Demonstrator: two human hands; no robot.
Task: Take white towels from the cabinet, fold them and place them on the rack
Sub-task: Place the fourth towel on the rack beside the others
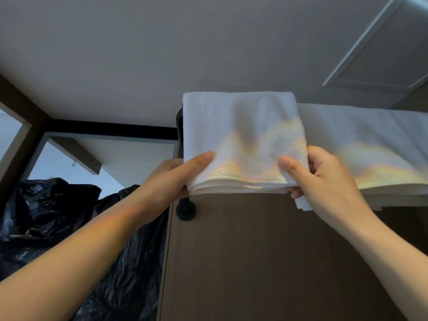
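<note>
Both hands pinch a folded white towel [240, 135] by its near edge. The left hand [178, 174] has its thumb on top at the left corner and its fingers underneath. The right hand [324, 179] grips the right corner in the same way, with its fingers curled below.

The towel is at the left end of a black rack [185, 210] and covers its bars. Whether it already rests on them cannot be told. A second folded towel [375, 144] lies just beside it to the right.

The rack is fixed to a brown wood panel [266, 251] that fills the near right. Crumpled black plastic bags [46, 216] are piled to the left. A small hook [74, 162] hangs on the pale wall behind them. Overhead is a plain grey ceiling [162, 54] with a framed hatch [389, 54] at the far right.
</note>
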